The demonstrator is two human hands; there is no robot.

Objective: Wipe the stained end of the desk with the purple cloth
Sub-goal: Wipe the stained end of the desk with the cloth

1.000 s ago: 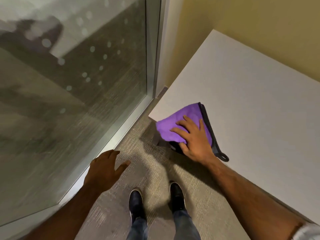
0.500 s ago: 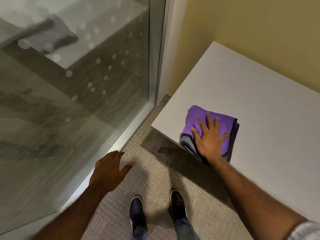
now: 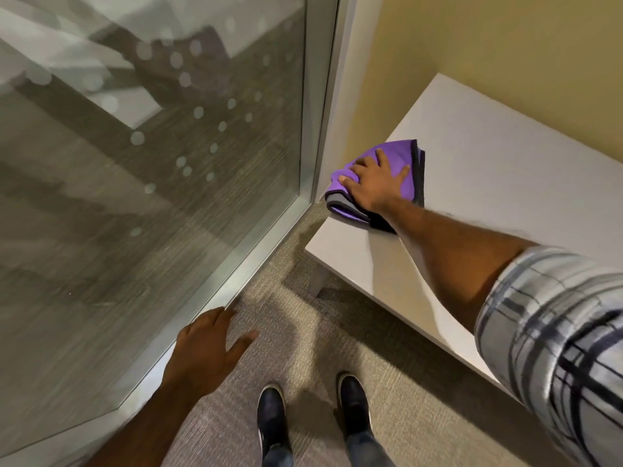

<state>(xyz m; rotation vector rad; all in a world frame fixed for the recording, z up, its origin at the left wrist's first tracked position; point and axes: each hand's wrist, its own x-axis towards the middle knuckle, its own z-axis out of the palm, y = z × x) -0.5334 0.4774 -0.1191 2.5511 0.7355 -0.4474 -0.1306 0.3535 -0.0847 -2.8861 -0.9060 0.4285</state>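
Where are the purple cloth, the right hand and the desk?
purple cloth (image 3: 397, 156): head view, bare top fold.
right hand (image 3: 374, 183): head view, back of hand.
desk (image 3: 488, 170): head view, bare top.

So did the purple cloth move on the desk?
Yes. The folded purple cloth slid along the white desk's left edge, away from the near corner and toward the yellow wall, pressed under the right hand.

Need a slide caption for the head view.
Right hand presses purple cloth flat at the desk end; left hand hangs free.
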